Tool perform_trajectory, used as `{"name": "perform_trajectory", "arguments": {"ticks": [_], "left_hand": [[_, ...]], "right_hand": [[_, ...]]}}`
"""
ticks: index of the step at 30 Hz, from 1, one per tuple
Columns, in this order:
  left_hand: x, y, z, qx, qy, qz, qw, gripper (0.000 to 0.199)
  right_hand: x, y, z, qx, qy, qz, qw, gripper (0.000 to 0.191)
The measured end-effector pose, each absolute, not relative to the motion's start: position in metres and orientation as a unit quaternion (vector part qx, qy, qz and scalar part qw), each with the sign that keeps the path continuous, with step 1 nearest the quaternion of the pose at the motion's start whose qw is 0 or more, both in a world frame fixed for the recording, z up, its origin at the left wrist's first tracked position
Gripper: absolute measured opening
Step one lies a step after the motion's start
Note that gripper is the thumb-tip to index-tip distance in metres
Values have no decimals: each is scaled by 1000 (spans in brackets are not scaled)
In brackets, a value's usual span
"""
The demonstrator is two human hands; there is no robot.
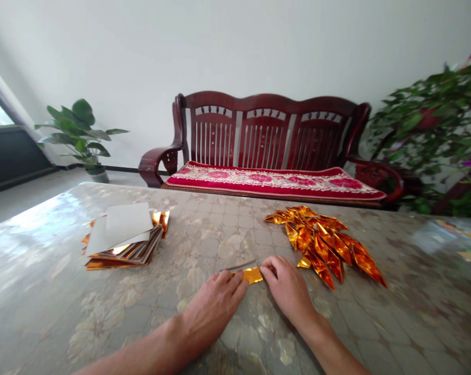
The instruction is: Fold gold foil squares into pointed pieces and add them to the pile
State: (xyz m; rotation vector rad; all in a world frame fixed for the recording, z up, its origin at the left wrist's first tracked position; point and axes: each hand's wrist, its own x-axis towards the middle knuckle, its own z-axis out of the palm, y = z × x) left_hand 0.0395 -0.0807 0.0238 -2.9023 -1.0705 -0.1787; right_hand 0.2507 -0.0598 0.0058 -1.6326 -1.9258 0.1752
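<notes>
A narrow folded strip of gold foil paper (pixel 253 275) lies on the table between my hands. My left hand (pixel 218 298) rests over its left part, fingers close together and holding the strip against the table; the thumb is mostly hidden. At the strip's right end, the fingers of my right hand (pixel 285 285) are curled in a pinch on its edge. To the right lies a pile of folded, pointed gold foil pieces (pixel 321 239). Left of my hands is a stack of foil paper sheets (pixel 128 234), some with the pale side up.
A patterned cover lies over the table (pixel 173 333). Clear plastic packaging (pixel 449 234) sits at the right. Beyond the far edge stands a dark red wooden bench (pixel 272 130) with a red floral cushion (pixel 258 178). Potted plants (pixel 77 133) flank it on both sides.
</notes>
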Motion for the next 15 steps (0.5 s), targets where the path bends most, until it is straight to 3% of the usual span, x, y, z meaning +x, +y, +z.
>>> {"name": "perform_trajectory", "arguments": {"ticks": [15], "left_hand": [[40,-82,25,-933,-354,-41,55,39]], "right_hand": [[250,-73,9,-603,-727,98,314,18]]}}
